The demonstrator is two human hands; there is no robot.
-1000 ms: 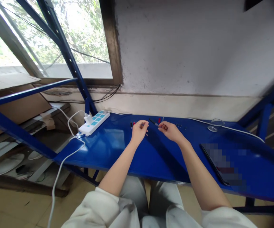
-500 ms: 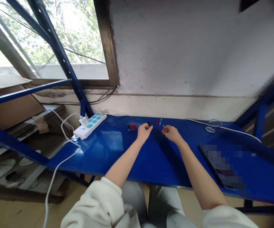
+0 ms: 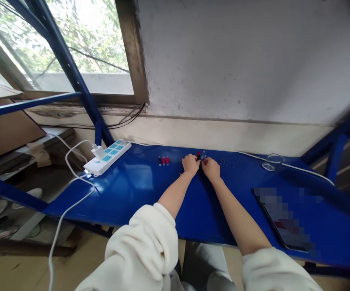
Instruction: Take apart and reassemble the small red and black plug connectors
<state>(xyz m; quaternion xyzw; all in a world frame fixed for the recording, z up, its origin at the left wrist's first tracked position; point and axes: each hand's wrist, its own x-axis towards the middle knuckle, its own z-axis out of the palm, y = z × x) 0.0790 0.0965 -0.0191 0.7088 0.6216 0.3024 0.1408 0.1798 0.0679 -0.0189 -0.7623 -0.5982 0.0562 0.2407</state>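
My left hand (image 3: 190,163) is closed, with a small black piece (image 3: 198,157) at its fingertips. Right behind that piece stands a small red piece (image 3: 198,153). A slim clear tube (image 3: 203,154) is just beyond the gap between my hands. My right hand (image 3: 211,169) is pinched close by, its fingertips near the clear tube; what it grips, if anything, is too small to make out. To the left stand a small black cylinder (image 3: 159,161) and two red cylinders (image 3: 165,161) in a row. Several tiny clear pieces (image 3: 224,161) lie right of my right hand.
A white power strip (image 3: 107,157) with a plugged-in adapter (image 3: 98,151) sits at the table's left end. A dark tablet-like device (image 3: 279,220) lies on the right. Behind it are a coiled clear loop (image 3: 268,166) and a white cable (image 3: 306,171). The blue table (image 3: 138,202) meets the wall.
My left hand has moved right and slightly forward with the black piece, up to the red piece. My right hand has come in a little toward it. The view has shifted slightly.
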